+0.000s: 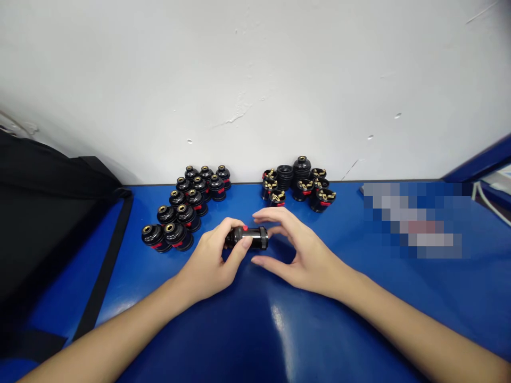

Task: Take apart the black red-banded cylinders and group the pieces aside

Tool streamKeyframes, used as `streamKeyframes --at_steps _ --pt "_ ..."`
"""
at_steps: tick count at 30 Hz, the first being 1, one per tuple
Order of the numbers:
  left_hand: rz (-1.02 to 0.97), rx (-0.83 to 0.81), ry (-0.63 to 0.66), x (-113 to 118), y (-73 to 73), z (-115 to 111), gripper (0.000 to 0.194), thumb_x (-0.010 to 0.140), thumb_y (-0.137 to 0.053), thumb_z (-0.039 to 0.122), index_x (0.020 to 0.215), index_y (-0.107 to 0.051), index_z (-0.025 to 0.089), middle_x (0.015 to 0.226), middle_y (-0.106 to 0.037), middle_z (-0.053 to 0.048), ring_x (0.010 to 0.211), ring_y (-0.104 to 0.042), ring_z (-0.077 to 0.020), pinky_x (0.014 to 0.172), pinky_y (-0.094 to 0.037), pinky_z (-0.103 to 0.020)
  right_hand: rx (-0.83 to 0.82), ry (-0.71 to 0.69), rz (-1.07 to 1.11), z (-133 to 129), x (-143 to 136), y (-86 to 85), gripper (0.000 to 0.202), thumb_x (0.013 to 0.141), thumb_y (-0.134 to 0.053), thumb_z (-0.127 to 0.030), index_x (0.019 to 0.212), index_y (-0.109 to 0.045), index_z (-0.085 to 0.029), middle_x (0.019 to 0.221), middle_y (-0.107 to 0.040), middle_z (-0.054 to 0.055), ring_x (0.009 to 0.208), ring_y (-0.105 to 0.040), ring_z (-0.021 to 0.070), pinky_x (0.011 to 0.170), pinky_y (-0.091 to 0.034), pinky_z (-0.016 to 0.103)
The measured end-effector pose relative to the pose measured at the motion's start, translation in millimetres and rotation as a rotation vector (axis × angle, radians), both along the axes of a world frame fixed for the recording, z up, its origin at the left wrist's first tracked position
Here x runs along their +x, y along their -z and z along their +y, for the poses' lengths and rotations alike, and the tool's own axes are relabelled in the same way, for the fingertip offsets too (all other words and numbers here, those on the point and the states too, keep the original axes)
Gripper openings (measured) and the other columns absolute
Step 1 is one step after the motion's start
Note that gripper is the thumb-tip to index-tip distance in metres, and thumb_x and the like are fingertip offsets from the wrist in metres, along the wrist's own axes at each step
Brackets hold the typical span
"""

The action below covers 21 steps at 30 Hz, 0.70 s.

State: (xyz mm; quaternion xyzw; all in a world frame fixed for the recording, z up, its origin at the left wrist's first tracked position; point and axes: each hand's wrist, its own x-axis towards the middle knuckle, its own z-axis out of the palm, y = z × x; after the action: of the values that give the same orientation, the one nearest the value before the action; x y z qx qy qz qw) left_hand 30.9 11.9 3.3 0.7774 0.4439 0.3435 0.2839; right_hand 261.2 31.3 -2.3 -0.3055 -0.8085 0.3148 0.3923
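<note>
Black cylinder (254, 238) lies left-right over the desk (247, 330), left hand (215, 258) clamped round its left part, right hand (309, 252) spread apart by the right end, can't tell if touching.

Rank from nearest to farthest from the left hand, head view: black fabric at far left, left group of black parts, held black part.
From the left hand:
1. Held black part: in its grip.
2. Left group of black parts: on the table, just beyond the hand to the left.
3. Black fabric: far left, past that group.
</note>
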Motion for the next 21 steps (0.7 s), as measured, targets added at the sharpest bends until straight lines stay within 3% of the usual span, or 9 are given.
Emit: streamKeyframes --at_steps 2,4,6,9,12,14,16,18,21 --pt "-0.009 0.046 0.005 -0.4 1.4 0.6 0.015 0.106 -0.057 0.03 0.118 -0.058 0.021 0.094 -0.069 0.0 0.078 -0.065 -0.0135 0.073 -0.051 -0.025 -0.106 0.034 -0.024 -1.0 -1.8 -1.3 0.046 0.1 -0.07 -0.037 0.141 -0.054 -0.023 0.122 -0.072 0.01 0.106 -0.074 0.0227 0.091 -0.064 0.038" --pt "-0.021 0.111 0.034 -1.0 3.4 1.8 0.021 0.103 -0.061 0.025 0.124 -0.059 0.021 0.109 -0.07 -0.003 0.094 -0.067 -0.0155 0.086 -0.053 -0.027 -0.234 0.055 -0.037 1.4 -2.5 -0.3 0.029 0.109 -0.055 -0.042 0.127 -0.064 -0.022 0.096 -0.076 0.005 0.084 -0.075 0.0189 0.082 -0.065 0.036" --pt "-0.032 0.148 0.061 -1.5 5.1 2.9 0.026 0.101 -0.063 0.021 0.127 -0.059 0.022 0.118 -0.069 -0.004 0.107 -0.067 -0.0173 0.096 -0.053 -0.029 -0.333 0.061 0.021 5.6 -1.8 2.7 0.028 0.109 -0.053 -0.044 0.115 -0.069 -0.021 0.085 -0.075 0.003 0.074 -0.075 0.0174 0.076 -0.066 0.034" --pt "-0.043 0.088 0.029 -1.4 5.5 3.3 0.024 0.102 -0.063 0.023 0.126 -0.06 0.022 0.116 -0.07 -0.004 0.105 -0.069 -0.0176 0.095 -0.054 -0.029 -0.337 0.012 0.176 9.0 0.4 6.1 0.027 0.097 -0.074 -0.039 0.116 -0.068 -0.021 0.103 -0.076 0.006 0.092 -0.078 0.0202 0.088 -0.067 0.036" --pt "-0.043 -0.002 -0.047 -0.8 4.4 2.6 0.015 0.106 -0.06 0.032 0.115 -0.063 0.021 0.092 -0.07 0.0 0.078 -0.068 -0.0144 0.073 -0.054 -0.026 -0.126 -0.017 0.143 5.9 1.4 4.6 0.035 0.093 -0.079 -0.028 0.125 -0.067 -0.024 0.124 -0.07 0.008 0.118 -0.072 0.0235 0.107 -0.061 0.04" --pt "-0.049 -0.004 -0.06 -1.0 4.5 2.5 0.016 0.106 -0.058 0.034 0.114 -0.063 0.021 0.088 -0.07 0.001 0.074 -0.067 -0.0141 0.07 -0.053 -0.026 -0.04 -0.004 0.071 2.6 0.8 2.0 0.043 0.094 -0.078 -0.028 0.135 -0.063 -0.025 0.133 -0.067 0.01 0.126 -0.069 0.0242 0.111 -0.059 0.041" --pt "-0.07 0.032 -0.036 -1.8 5.9 2.9 0.018 0.105 -0.06 0.032 0.121 -0.062 0.022 0.103 -0.072 -0.002 0.09 -0.072 -0.0165 0.082 -0.056 -0.028 -0.099 0.01 0.032 0.9 -0.1 0.1 0.041 0.099 -0.071 -0.033 0.138 -0.06 -0.025 0.129 -0.071 0.01 0.118 -0.073 0.0228 0.104 -0.062 0.038" --pt "-0.088 0.068 -0.001 -2.8 7.8 3.4 0.025 0.104 -0.063 0.028 0.128 -0.06 0.023 0.119 -0.071 -0.005 0.107 -0.072 -0.0193 0.095 -0.056 -0.031 -0.219 0.028 0.012 1.4 -0.3 -0.4 0.03 0.107 -0.059 -0.037 0.132 -0.062 -0.022 0.109 -0.077 0.008 0.097 -0.078 0.0202 0.09 -0.067 0.035" --pt "-0.089 0.069 0.016 -3.7 8.8 3.7 0.027 0.103 -0.064 0.027 0.129 -0.06 0.023 0.12 -0.071 -0.006 0.108 -0.072 -0.0199 0.097 -0.056 -0.032 -0.291 0.04 0.02 4.2 1.3 0.9 0.026 0.109 -0.054 -0.038 0.122 -0.067 -0.02 0.091 -0.077 0.005 0.08 -0.077 0.0176 0.08 -0.068 0.032"
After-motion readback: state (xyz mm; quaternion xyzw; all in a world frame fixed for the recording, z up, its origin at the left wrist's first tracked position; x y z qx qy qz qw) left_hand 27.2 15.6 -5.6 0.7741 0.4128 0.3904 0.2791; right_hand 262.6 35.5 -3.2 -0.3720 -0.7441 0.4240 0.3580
